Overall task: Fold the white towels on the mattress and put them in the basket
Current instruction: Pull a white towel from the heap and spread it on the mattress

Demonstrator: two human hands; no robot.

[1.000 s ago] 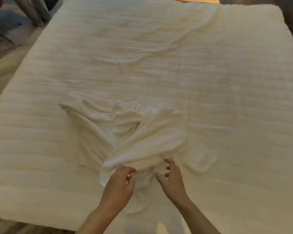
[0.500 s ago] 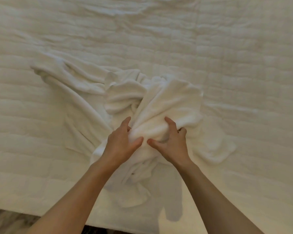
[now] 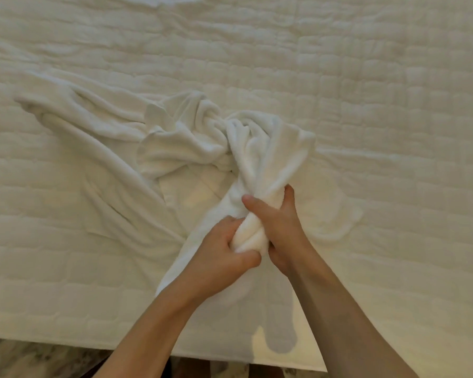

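**Tangled towels may lift together**

Left hand (image 3: 219, 249) and right hand (image 3: 279, 225) both clutch the bunched towel (image 3: 268, 148) by the near edge of the mattress (image 3: 393, 105). Its far end seems twisted into the second towel (image 3: 93, 137) spreading left, though folds hide the join. Pulling up could drag both along and spoil the fold.

Head view — steeply down, close over mattress (image 3: 366, 77).
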